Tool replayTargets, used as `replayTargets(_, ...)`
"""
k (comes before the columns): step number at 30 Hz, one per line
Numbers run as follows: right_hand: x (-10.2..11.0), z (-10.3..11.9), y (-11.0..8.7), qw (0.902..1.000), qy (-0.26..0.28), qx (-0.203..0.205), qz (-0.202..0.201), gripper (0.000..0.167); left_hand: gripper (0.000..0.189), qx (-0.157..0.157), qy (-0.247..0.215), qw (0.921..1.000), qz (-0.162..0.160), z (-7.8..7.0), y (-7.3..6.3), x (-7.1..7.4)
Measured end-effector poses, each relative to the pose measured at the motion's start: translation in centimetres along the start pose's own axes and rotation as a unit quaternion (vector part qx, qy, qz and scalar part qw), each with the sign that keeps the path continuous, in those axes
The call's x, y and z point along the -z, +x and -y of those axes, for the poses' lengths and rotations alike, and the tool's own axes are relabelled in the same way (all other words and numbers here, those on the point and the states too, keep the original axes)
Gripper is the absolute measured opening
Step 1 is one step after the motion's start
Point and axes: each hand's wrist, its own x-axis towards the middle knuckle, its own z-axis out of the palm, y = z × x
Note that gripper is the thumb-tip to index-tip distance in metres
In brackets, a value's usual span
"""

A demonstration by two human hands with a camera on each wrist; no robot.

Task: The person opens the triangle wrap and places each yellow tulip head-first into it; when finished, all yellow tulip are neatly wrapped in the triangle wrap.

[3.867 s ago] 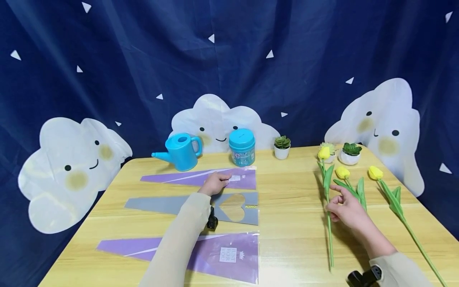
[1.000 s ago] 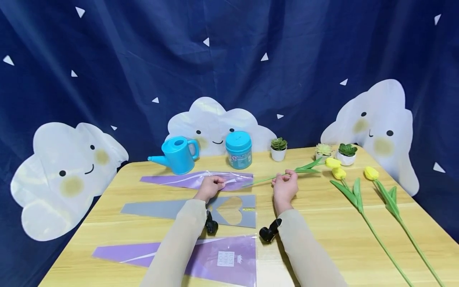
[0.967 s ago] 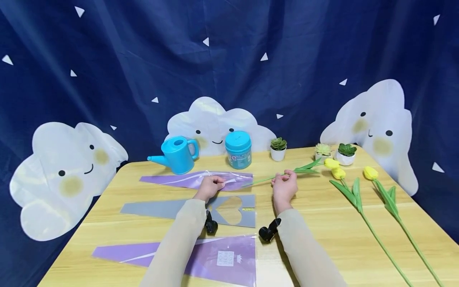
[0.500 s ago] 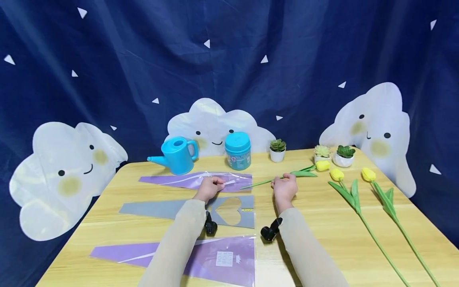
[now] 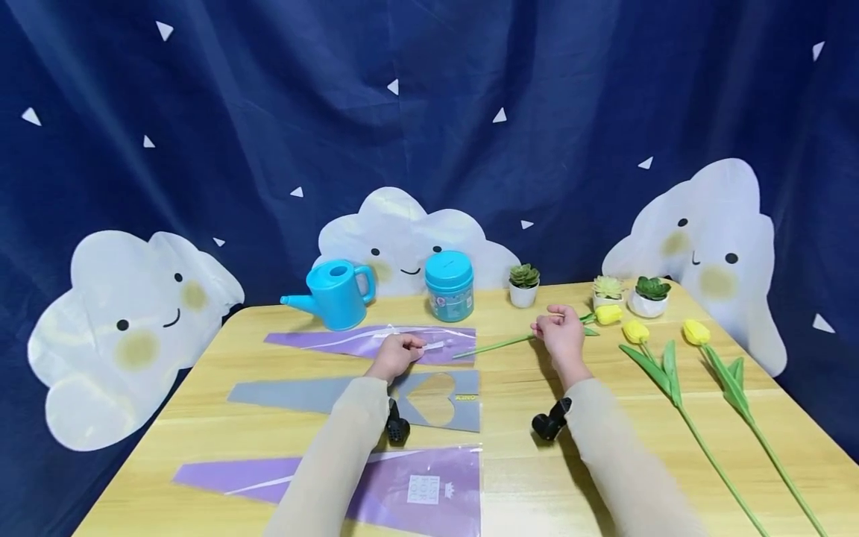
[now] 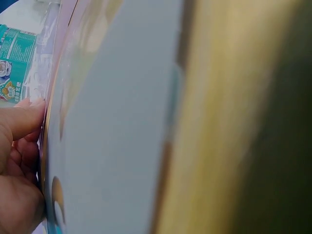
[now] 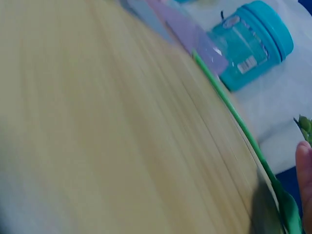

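Note:
A purple clear-fronted flower sleeve [image 5: 349,340] lies in the back row on the table. My left hand [image 5: 394,356] pinches its upper film near the wide end; in the left wrist view the thumb [image 6: 27,119] meets the fingers at the edge. A yellow tulip [image 5: 609,315] lies across the table, its green stem [image 5: 499,344] ending on the sleeve's mouth. Over the tulip's leaves is my right hand [image 5: 562,334], fingers loosely bent. In the right wrist view a fingertip [image 7: 304,156] stands apart from the stem, though the palm side is hidden.
A grey sleeve [image 5: 288,391] and another purple sleeve [image 5: 429,488] lie nearer. Two more yellow tulips [image 5: 636,332] lie at right. Along the back stand a blue watering can [image 5: 335,294], a blue lidded jar [image 5: 450,287] and small potted succulents [image 5: 523,285].
My right hand brought the tulip from the right to the sleeve's mouth. In the last half second it shifts right along the stem while the tulip stays. My left hand holds its place.

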Motion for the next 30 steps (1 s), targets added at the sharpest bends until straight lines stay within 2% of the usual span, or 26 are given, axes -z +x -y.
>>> replayTargets(2, 0.6, 0.0, 0.6, 0.9976, -0.056, 0.025, 0.032, 0.035, 0.017, -0.004, 0.003, 1.0000, 0.001, 0.0, 0.0, 0.0)
replayTargets(3, 0.9, 0.0, 0.9, 0.9934, -0.095, 0.044, 0.049, 0.035, 0.017, 0.000, 0.000, 1.0000, 0.001, -0.1, 0.0, -0.1)
replayTargets(5, 1.7, -0.1, 1.3, 0.9757, -0.181, 0.081, 0.093, 0.036, 0.017, 0.001, -0.002, 1.0000, 0.002, 0.0, -0.1, -0.1)
replayTargets(6, 2.0, -0.2, 1.6, 0.9617, -0.225, 0.104, 0.117, 0.037, 0.017, 0.003, -0.004, 1.0000, 0.002, 0.0, -0.1, -0.1)
replayTargets(8, 2.7, -0.3, 2.0, 0.9271, -0.301, 0.150, 0.166, 0.039, 0.018, 0.007, -0.009, 0.9999, 0.003, 0.0, -0.2, -0.2)
replayTargets(11, 3.3, -0.2, 2.6, 0.8805, -0.362, 0.198, 0.233, 0.040, 0.018, 0.009, -0.019, 0.9998, 0.006, 0.1, -0.2, -0.2)
replayTargets(13, 3.6, 0.1, 2.9, 0.8573, -0.385, 0.214, 0.266, 0.041, 0.019, 0.008, -0.027, 0.9996, 0.008, 0.1, -0.1, -0.2)
replayTargets(16, 3.8, 0.5, 3.4, 0.8294, -0.415, 0.218, 0.303, 0.041, 0.018, 0.004, -0.027, 0.9996, 0.007, 0.1, 0.1, -0.2)
replayTargets(21, 4.0, 0.8, 4.0, 0.7742, -0.476, 0.230, 0.348, 0.040, 0.019, 0.007, -0.025, 0.9996, 0.008, 0.0, 0.3, -0.1)
replayTargets(23, 4.0, 0.8, 4.1, 0.7587, -0.491, 0.237, 0.356, 0.036, 0.019, 0.008, -0.025, 0.9996, 0.011, 0.0, 0.3, 0.0)
replayTargets(25, 4.0, 0.9, 4.0, 0.7497, -0.498, 0.245, 0.361, 0.029, 0.019, 0.007, -0.023, 0.9996, 0.013, 0.0, 0.4, 0.1)
replayTargets(30, 3.9, 1.2, 3.8, 0.7393, -0.500, 0.279, 0.355, 0.019, 0.019, 0.006, -0.011, 0.9999, 0.012, -0.1, 0.5, 0.0)
